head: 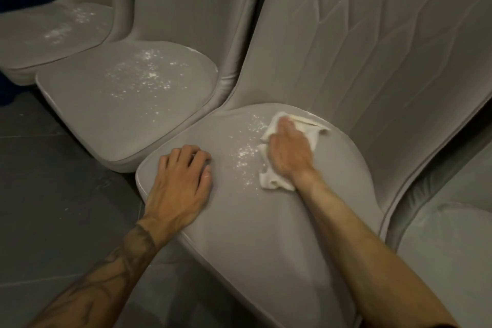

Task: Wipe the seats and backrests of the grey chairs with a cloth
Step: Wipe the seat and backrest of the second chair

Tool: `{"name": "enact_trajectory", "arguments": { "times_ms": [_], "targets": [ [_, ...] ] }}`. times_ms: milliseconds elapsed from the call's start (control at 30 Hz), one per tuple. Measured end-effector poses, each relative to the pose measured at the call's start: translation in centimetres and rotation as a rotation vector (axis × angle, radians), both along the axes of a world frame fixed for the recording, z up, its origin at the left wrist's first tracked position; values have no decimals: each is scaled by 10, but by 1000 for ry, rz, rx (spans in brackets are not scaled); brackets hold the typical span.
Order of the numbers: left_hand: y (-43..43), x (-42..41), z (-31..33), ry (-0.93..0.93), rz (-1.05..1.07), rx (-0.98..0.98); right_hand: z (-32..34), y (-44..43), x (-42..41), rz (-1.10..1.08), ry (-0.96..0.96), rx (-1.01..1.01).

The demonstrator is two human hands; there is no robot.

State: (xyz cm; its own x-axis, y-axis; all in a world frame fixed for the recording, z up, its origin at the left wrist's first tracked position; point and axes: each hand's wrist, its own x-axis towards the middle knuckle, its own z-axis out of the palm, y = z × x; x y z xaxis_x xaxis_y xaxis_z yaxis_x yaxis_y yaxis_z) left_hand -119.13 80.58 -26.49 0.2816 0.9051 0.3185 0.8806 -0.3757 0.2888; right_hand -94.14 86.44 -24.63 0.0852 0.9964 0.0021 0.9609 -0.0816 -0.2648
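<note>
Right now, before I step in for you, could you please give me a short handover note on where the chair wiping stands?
Left hand rests on the near seat at its front edge, holding nothing.
Right hand presses the white cloth onto that seat, close to the backrest.
Done: no seat finished; white specks lie beside the cloth.
Left: those specks, the speckled middle seat and far seat, and the backrests.

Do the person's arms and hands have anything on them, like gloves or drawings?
No gloves: the left hand and right hand are bare, with no rings or watch showing. Both forearms are sleeveless. The left forearm carries dark line tattoos; the right forearm shows none.
</note>
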Motion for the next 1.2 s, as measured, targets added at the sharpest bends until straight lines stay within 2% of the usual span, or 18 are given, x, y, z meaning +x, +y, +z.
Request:
{"name": "enact_trajectory", "arguments": {
  "times_ms": [67, 133, 300, 400, 500, 567, 633, 733, 800, 867, 933, 1000, 1033, 1133, 1200],
  "targets": [
    [1, -2, -2, -2, -3, 9, -8, -7, -30, 192, 10, 17],
    [1, -4, -4, -3, -9, 5, -7, -12, -16, 262, 19, -11],
    [-2, -2, -2, -26, 1, -18, 0, -8, 70, -59, -45, -3],
    [-3, 0, 2, -40, 26, -32, 3, 18, 29, -117, -6, -26],
    [-2, 0, 3, -33, 24, -36, 0, 32, -36, 145, 48, 6],
    [-4, -3, 2, -36, 11, -45, -3, 27, -44, 302, 40, -6],
    [-5, -5, 1, -50, 4, -53, -1, 27, -18, 259, 34, -17],
    [-4, -3, 5, -76, 1, -65, 1, 36, 19, 46, 0, -17],
    [-2, -4, 7, -106, 4, -66, 4, 47, -4, -9, 5, -7],
    [2, -10, 9, -143, 17, -77, 3, 49, -48, 73, 34, 8],
    [11, -20, 11, -100, 62, -66, -3, 39, -79, 274, 56, 28],
    [24, -34, 12, -6, 125, -58, -6, 27, -74, 424, 59, -6],
    [31, -42, 13, 29, 164, -53, -5, 25, -61, 432, 56, -17],
    [49, -60, 14, 78, 240, -47, -1, 28, -15, 213, 34, -28],
    [54, -65, 11, 72, 268, -45, 2, 32, -19, 97, 5, -34]
  ]
}}
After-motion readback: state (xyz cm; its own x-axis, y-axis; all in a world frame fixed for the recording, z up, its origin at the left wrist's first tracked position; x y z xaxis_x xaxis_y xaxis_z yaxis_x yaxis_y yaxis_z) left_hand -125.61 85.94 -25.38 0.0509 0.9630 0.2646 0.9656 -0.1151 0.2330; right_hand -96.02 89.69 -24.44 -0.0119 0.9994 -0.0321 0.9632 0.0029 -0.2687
